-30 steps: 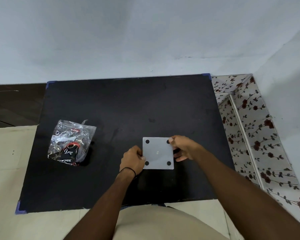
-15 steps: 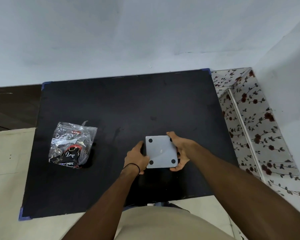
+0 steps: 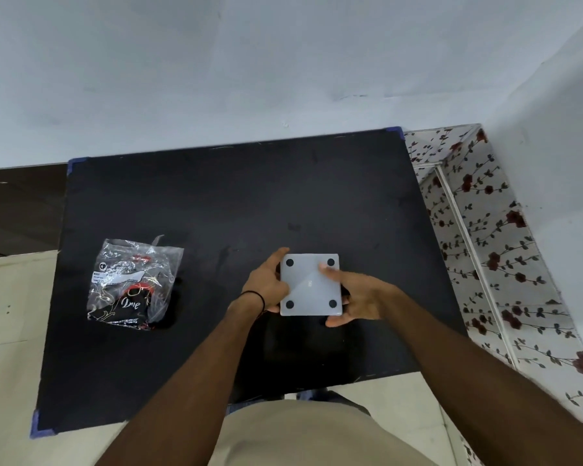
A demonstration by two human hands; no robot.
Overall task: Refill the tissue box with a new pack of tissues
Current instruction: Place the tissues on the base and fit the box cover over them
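1. While it lies left of the tissue box (image 3: 311, 284), I see the tissue pack (image 3: 133, 283) on the black table (image 3: 216, 196).
2. My left hand (image 3: 266, 284) grips the box's left edge.
3. My right hand (image 3: 354, 297) clasps its right side, a fingertip (image 3: 324, 268) on top.

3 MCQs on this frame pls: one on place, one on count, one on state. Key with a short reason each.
1. Where does the pack lie?
A. left part of the table
B. on the box
C. on the floor

2. How many black dots show on the box?
A. two
B. four
C. six

3. How is the box held?
A. left hand only
B. untouched
C. both hands, left and right hand

Key: 1 A, the pack sits on the black top, left of the hands. 2 B, one dot near each corner. 3 C, a hand grips each side of the box.
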